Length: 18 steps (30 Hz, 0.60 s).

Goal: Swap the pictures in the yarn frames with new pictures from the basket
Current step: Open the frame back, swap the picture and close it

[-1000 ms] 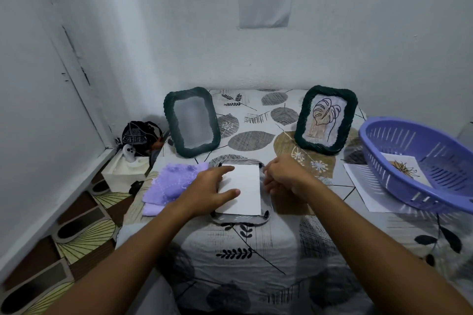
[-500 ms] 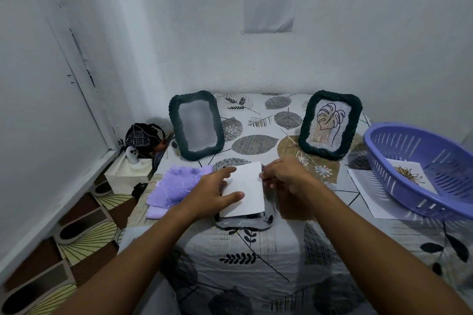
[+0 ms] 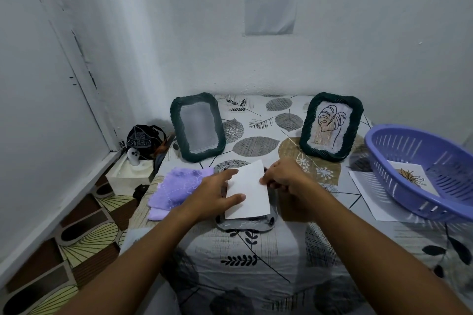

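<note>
A white picture sheet (image 3: 252,192) lies blank side up on a grey backing panel (image 3: 243,224) near the table's front edge. My left hand (image 3: 213,193) rests on the sheet's left edge, index finger and thumb stretched over it. My right hand (image 3: 282,178) pinches the sheet's right edge, which sits tilted off the panel. An empty dark green yarn frame (image 3: 197,126) stands at the back left. A second yarn frame (image 3: 331,126) at the back right holds a leaf drawing. The purple basket (image 3: 407,151) on the right contains a flower picture (image 3: 412,177).
A folded purple cloth (image 3: 179,186) lies just left of my left hand. A white sheet (image 3: 368,194) sticks out from under the basket. Beside the table's left edge are a tissue box (image 3: 128,174) and a black bag (image 3: 144,137). Walls close in behind and left.
The white sheet has turned and its right side has come up slightly from the panel under my right hand's pinch. The view has shifted a little; both hands stay on the sheet.
</note>
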Motion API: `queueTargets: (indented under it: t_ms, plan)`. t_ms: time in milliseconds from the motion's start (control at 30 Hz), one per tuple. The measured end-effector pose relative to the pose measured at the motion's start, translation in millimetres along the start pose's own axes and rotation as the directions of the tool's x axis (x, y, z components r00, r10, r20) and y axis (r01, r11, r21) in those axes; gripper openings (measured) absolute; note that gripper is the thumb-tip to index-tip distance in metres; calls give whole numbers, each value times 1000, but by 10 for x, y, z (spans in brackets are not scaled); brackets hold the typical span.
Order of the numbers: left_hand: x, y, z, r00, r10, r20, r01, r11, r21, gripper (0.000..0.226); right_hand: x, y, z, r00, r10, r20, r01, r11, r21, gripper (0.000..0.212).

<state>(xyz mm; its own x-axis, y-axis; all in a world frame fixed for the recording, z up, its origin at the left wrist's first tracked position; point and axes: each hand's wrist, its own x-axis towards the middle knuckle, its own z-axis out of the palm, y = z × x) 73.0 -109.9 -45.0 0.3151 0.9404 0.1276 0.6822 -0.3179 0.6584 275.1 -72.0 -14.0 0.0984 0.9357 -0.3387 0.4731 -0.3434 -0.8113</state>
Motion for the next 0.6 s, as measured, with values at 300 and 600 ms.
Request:
queueTargets:
  t_ms: [300, 600]
  plan:
    - [36, 113, 3, 998, -12, -60, 8, 997, -72, 60, -46, -2, -214, 996, 48, 72, -59, 984, 168, 6]
    - [453, 926, 7, 938, -346, 8, 207, 541, -815, 56, -341, -2, -1103, 998, -25, 56, 8, 958, 286, 12]
